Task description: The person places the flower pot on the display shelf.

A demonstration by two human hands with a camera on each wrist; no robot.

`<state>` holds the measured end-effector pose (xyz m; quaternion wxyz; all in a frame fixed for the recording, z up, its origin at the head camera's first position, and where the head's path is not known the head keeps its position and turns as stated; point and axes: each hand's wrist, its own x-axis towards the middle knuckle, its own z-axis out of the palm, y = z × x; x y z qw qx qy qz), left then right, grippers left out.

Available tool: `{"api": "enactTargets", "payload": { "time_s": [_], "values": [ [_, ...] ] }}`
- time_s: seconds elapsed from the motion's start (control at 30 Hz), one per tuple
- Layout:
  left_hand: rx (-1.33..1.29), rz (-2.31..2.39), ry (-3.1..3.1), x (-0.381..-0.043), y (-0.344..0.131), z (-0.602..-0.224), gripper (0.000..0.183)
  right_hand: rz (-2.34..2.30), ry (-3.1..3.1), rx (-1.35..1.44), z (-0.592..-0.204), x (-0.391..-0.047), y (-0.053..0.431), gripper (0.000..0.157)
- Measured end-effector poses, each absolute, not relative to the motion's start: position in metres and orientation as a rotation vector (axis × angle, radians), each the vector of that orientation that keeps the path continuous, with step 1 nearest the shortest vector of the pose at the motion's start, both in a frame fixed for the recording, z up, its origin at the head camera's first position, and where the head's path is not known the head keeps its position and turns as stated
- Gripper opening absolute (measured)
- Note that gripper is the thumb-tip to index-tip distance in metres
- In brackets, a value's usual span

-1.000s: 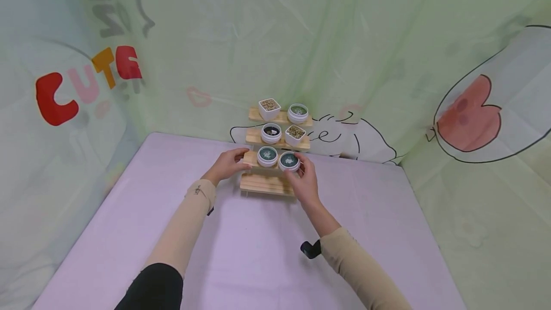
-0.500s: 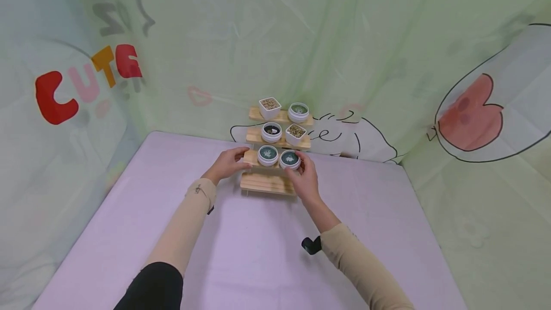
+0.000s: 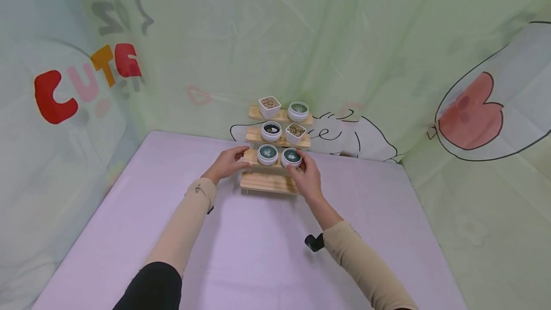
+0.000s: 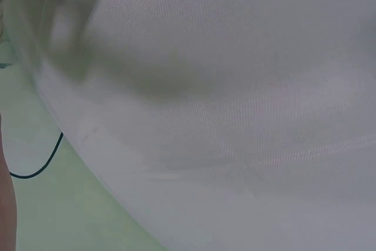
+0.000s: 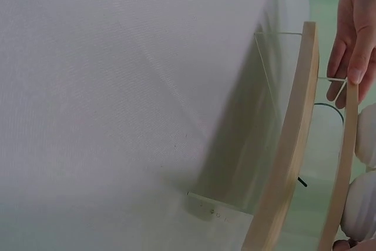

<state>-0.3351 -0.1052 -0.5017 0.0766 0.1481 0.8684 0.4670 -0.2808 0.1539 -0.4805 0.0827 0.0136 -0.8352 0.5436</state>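
A tiered wooden display stand (image 3: pixel 267 183) with clear side supports stands near the back of the table. My left hand (image 3: pixel 225 162) grips the left end of its second shelf from the bottom; in the right wrist view the thumb (image 5: pixel 355 74) lies on the shelf's end. On that shelf sits a round white pot (image 3: pixel 268 161) with a dark green top. To its right, my right hand (image 3: pixel 308 178) holds a matching round white pot (image 3: pixel 292 156) between thumb and fingers at the shelf's right part. In the left wrist view only tablecloth and a sliver of skin show.
On the upper shelves stand two square white pots with grainy tops (image 3: pixel 269 104) (image 3: pixel 295 131) and two round white pots (image 3: pixel 271 131) (image 3: pixel 298 111). A pale purple cloth (image 3: pixel 258 252) covers the table. Printed fabric (image 3: pixel 215 37) hangs behind it.
My right hand has shifted slightly right with its pot, widening the gap to the pot beside it. My left hand has stayed at the shelf's end.
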Motion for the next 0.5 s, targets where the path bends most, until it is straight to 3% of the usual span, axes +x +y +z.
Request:
{"api": "enactTargets", "payload": {
  "time_s": [0.17, 0.4, 0.5],
  "values": [
    [0.467, 1.375, 2.605, -0.333, -0.103, -0.499, 0.069, 1.649, -2.440, 0.051, -0.482, -0.279, 0.158, 0.055],
    [0.441, 1.382, 2.608, -0.333, -0.102, -0.503, 0.072, 1.504, -2.384, -0.027, -0.487, -0.284, 0.175, 0.042],
    [0.393, 1.398, 2.645, -0.331, -0.103, -0.503, 0.065, 1.427, -2.369, -0.058, -0.494, -0.291, 0.186, 0.040]
  ]
}}
